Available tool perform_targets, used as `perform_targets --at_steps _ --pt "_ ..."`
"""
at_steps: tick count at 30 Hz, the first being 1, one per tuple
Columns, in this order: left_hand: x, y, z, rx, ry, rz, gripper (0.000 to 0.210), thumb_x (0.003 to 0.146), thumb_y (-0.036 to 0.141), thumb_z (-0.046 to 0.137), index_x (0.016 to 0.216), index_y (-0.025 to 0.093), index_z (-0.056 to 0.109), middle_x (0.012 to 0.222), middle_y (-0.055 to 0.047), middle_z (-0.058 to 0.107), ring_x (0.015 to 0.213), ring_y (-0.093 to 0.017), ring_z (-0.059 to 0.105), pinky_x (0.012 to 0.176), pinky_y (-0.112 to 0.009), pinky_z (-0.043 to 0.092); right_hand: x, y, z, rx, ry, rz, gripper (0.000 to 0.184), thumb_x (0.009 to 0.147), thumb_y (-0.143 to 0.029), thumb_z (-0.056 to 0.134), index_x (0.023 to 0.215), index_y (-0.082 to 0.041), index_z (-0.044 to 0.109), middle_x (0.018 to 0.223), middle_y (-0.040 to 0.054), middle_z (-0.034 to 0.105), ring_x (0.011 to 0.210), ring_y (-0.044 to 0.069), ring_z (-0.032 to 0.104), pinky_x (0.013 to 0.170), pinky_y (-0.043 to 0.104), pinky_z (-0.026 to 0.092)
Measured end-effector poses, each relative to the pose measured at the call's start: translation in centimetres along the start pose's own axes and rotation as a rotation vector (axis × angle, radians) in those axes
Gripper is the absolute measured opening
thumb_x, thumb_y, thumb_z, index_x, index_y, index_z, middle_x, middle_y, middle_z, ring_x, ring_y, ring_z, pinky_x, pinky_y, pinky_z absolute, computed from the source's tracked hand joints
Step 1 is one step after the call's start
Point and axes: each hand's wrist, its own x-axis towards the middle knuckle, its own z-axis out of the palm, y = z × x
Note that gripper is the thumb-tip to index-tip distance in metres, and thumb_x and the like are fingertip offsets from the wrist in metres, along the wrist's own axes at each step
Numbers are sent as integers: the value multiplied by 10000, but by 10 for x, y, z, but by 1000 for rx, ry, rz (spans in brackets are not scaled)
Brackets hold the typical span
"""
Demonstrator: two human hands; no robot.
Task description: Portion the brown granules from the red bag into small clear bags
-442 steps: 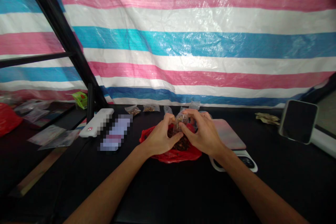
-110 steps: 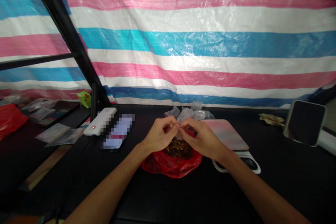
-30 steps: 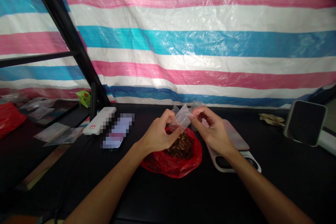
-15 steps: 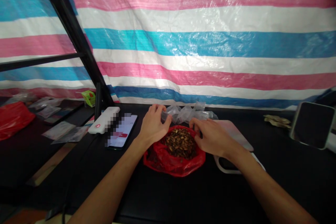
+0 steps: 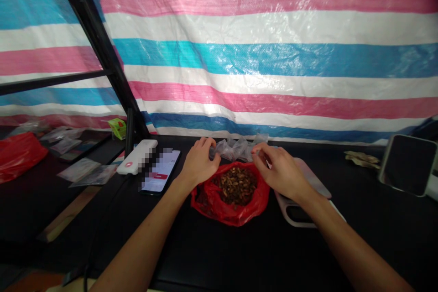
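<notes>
Head view: left hand (image 5: 201, 159) and right hand (image 5: 278, 166) (curled) flank a red bag (image 5: 236, 217).

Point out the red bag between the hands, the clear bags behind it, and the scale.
Red bag (image 5: 234, 216): head view, on its front wall.
Clear bags (image 5: 237, 149): head view, around the middle of the pile.
Scale (image 5: 314, 178): head view, on the uncovered part of its plate.

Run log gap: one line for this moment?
left hand: near clear bags | right hand: near open red bag | bag contents: brown pieces | grip: unclear
</notes>
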Motion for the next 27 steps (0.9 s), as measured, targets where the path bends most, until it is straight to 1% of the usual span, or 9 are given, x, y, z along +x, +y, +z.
perform_targets --at_steps 4,7,12,14,16,19,21,24,27 --pt "0 -5 4 44 -162 -55 75 938 282 567 950 235 624 979 -58 717 862 -242 676 719 -322 434 -1 15 3 -272 81 17 242 995 -228 441 1050 -229 677 1055 94 738 1057 311 626 927 473 384" --pt "-1 -4 5 60 -158 -104 220 988 407 529 914 231 639 898 -62 726 823 -246 681 688 -313 404 -2 23 2 -352 40 19 222 951 -218 476 929 -231 696 1050 99 729 1118 344 565 972 538 344" --pt "1 -3 -1 102 -30 -224 400 1005 557 456 867 216 611 909 -93 715 800 -246 666 689 -310 399 -2 14 -5 -107 12 -44 228 861 -131 478 932 -253 657 1040 62 717 1089 316 535 926 501 364" --pt "3 -8 -7 95 -60 -250 383 988 544 485 821 220 600 831 -71 694 745 -234 642 676 -308 387 -2 7 -8 -6 17 -100 293 871 -112 436 1025 -260 636 1089 53 709 1065 294 544 911 474 375" --pt "5 -16 -13 19 -176 -198 365 961 506 536 740 219 578 735 -38 651 697 -213 608 659 -300 374 -2 3 -11 -5 -32 -164 342 854 -111 448 1106 -257 627 1146 61 697 1072 293 548 913 460 380" --pt "5 -25 -25 -276 -399 -92 316 917 472 606 750 207 562 729 2 600 675 -170 564 635 -272 394 -2 2 -15 -114 -140 -223 387 833 -130 487 1169 -240 644 1168 86 701 1076 310 562 930 463 373" --pt "3 -27 -32 -481 -618 -60 277 831 445 724 883 204 597 836 11 613 718 -153 575 641 -253 435 -2 2 -17 -170 -174 -229 397 855 -143 481 1200 -229 656 1124 94 727 1050 311 587 938 468 367" --pt "-1 -27 -37 -632 -912 -28 536 653 267 861 1116 225 596 1004 6 621 801 -144 603 655 -229 476 -3 0 -16 -209 -227 -197 433 892 -151 459 1269 -228 658 1020 94 752 1013 308 619 933 473 377" --pt "-2 -26 -37 -700 -981 -61 557 646 143 795 1148 232 569 1023 6 622 764 -125 598 623 -216 470 -5 -3 -9 -208 -274 -158 442 892 -169 496 1286 -243 683 915 88 748 982 309 637 929 472 401"
